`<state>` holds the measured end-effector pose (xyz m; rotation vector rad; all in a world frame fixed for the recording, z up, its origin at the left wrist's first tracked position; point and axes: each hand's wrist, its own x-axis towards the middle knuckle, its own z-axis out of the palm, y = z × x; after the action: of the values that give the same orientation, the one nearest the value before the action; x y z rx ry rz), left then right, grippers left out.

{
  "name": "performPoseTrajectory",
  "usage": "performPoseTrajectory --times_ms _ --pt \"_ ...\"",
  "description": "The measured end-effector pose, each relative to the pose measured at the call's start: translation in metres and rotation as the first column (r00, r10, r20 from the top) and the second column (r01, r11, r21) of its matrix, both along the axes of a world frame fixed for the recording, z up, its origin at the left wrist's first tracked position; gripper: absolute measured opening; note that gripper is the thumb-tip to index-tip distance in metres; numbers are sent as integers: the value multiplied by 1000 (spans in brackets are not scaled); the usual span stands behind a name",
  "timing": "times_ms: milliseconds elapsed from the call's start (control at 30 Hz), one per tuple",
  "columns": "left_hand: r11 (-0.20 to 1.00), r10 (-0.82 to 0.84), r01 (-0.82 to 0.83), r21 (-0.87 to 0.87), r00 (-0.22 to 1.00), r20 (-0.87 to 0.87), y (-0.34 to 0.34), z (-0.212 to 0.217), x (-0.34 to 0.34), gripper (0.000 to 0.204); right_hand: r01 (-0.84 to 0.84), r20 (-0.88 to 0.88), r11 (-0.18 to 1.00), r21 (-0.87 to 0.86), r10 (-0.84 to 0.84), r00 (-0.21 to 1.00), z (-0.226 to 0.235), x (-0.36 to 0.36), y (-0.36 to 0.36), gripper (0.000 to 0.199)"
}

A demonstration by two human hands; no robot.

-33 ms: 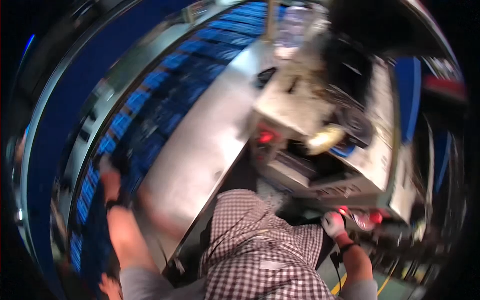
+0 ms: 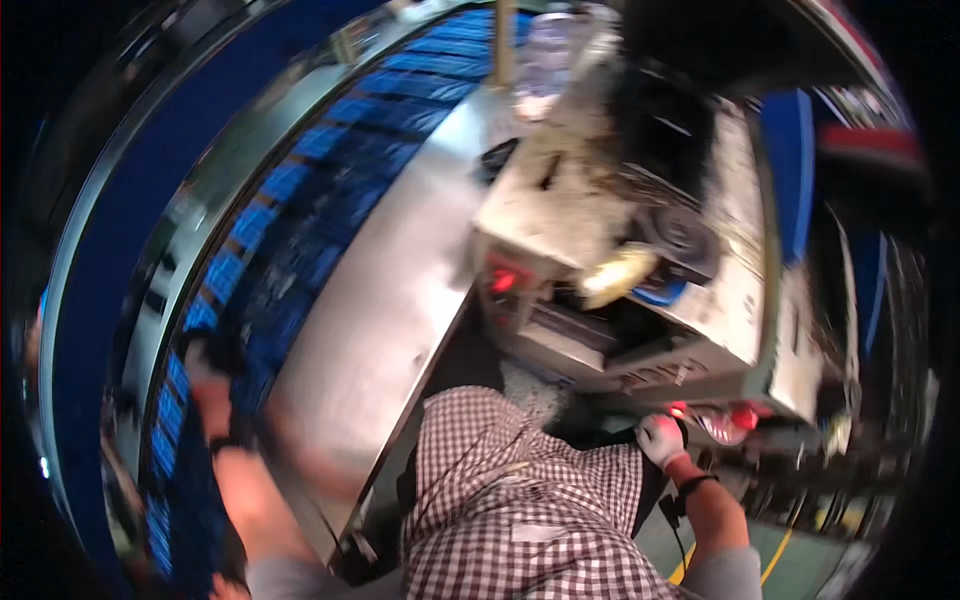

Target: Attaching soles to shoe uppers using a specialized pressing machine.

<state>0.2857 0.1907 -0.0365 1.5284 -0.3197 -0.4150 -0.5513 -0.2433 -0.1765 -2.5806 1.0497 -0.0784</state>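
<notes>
My left hand [image 2: 208, 358] reaches over the blue slatted conveyor [image 2: 225, 262] at the left. A dark shape lies against its fingers, but blur hides the grip. My right hand [image 2: 660, 440], in a white glove, is curled closed beside my checked apron [image 2: 520, 470], just under the front of the pale machine [image 2: 545, 205]. Whatever it may hold is hidden, and a dark patch shows at its side. Red lights [image 2: 740, 418] glow close to this hand.
A bare metal tabletop [image 2: 375, 310] slants between conveyor and machine. On the machine lie a yellow object [image 2: 618, 276] and a dark round-topped part [image 2: 680, 235]. A clear plastic bottle [image 2: 545, 60] stands at the back. Another person's fingers [image 2: 228, 588] show at the lower left.
The view has swung a little, so the machine and table sit further left. My left hand appears slightly lower over the conveyor. My right hand stays beside the apron.
</notes>
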Motion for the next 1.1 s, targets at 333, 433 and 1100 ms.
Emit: performPoseTrajectory --times_ms 333,433,1100 --pt "744 -431 129 -655 842 -324 -157 65 -168 60 -480 754 877 0 316 576 229 209 62 31" --pt "648 -613 208 -733 714 -339 -227 136 -252 75 -509 825 856 -92 351 442 313 251 61 62" --pt "710 -5 664 -236 339 941 -530 393 -363 69 476 617 874 99 -430 660 387 245 -292 83"
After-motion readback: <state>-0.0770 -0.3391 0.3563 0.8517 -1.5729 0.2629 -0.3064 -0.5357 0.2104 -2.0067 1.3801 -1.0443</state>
